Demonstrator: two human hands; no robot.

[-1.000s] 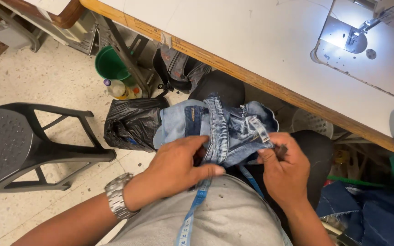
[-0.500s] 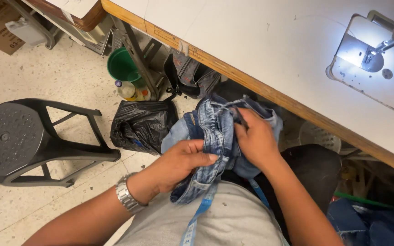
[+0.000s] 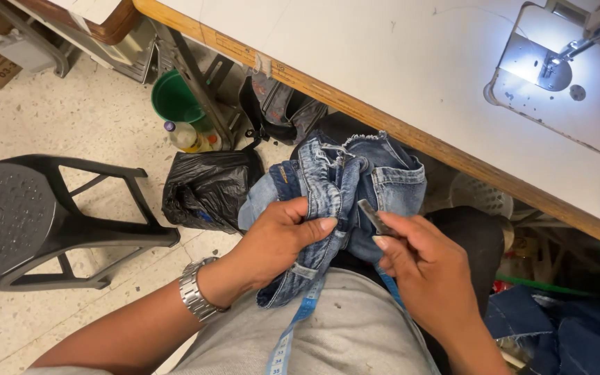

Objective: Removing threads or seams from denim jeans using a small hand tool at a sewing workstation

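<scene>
The bundled blue jeans [image 3: 342,187] sit at centre frame on the lap, below the white table [image 3: 383,62] edge. Since half a second ago the right hand [image 3: 425,271] has come off the denim and now pinches a small dark metal tool [image 3: 376,217] beside the seam; the left hand [image 3: 279,239] keeps its fingers closed on the waistband fold, so seam work looks underway

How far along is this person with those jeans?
Done: nothing finished shows. In hand: left hand grips the bunched jeans on the lap; right hand pinches a small metal tool against the denim. Left: the lit sewing machine sits unused.
</scene>
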